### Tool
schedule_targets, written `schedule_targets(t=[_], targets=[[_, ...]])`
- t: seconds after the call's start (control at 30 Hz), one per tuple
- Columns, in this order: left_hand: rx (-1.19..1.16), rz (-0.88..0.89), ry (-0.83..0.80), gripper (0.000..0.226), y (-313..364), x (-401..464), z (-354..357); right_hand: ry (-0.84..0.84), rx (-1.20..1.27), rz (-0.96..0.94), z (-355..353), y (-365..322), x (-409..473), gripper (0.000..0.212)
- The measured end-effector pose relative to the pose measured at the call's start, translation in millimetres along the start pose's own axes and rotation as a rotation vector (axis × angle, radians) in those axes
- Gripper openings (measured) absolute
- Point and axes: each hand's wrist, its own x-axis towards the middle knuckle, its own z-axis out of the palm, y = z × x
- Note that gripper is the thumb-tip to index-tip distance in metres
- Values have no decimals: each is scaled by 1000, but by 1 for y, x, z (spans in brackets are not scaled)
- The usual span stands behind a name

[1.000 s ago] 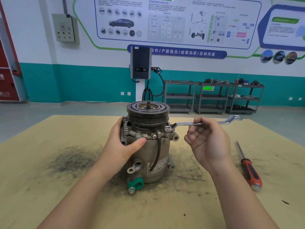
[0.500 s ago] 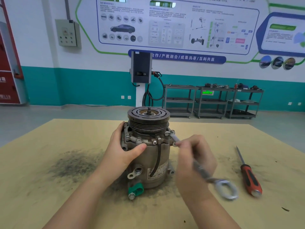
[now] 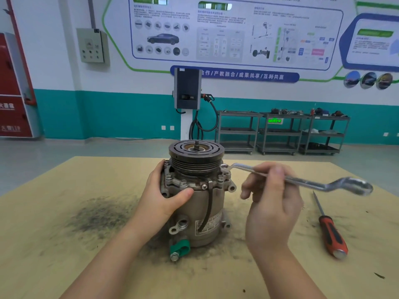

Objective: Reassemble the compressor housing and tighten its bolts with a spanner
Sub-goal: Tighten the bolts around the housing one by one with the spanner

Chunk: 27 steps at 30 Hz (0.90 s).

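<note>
Standing upright near the middle of the table, the compressor rests on its base with the grooved pulley uppermost and a threaded shaft end showing at the pulley's centre. A black cable runs down the front of the housing to a label, and a green clamp sits at the base on the near side.

Left hand: gripping the housing from the left, fingers wrapped around the far side of the bolted flange, thumb pressed across the front of the body just below the flange.

Right hand: closed around the shank of the spanner, fingers curled over it. The spanner's ring end is seated on a bolt at the upper right of the flange; the shank runs out to the right, roughly level, with the free ring end beyond the hand and clear of the table.

Further bolt heads are visible around the front of the flange. A red-handled screwdriver lies flat on the table to the right, well apart from the compressor, tip pointing away. Dark grime marks the table surface to the left of and around the compressor base.
</note>
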Motion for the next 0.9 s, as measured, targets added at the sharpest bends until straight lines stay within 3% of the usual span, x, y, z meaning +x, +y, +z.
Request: schedule_targets(t=[0.1, 0.2, 0.37, 0.67, 0.8, 0.9], targets=[[-3, 0, 0, 86, 3, 0, 1, 134, 195, 319, -7, 2, 14, 32], [7, -6, -4, 98, 3, -1, 1, 149, 324, 501, -10, 7, 22, 41], [-2, 1, -1, 84, 4, 0, 2, 51, 314, 521, -11, 11, 26, 49], [17, 12, -7, 96, 0, 1, 0, -18, 321, 658, -19, 13, 38, 48], [7, 6, -3, 91, 0, 0, 0, 60, 402, 728, -19, 18, 35, 36], [12, 5, -3, 92, 2, 1, 1, 99, 424, 670, -17, 21, 28, 36]])
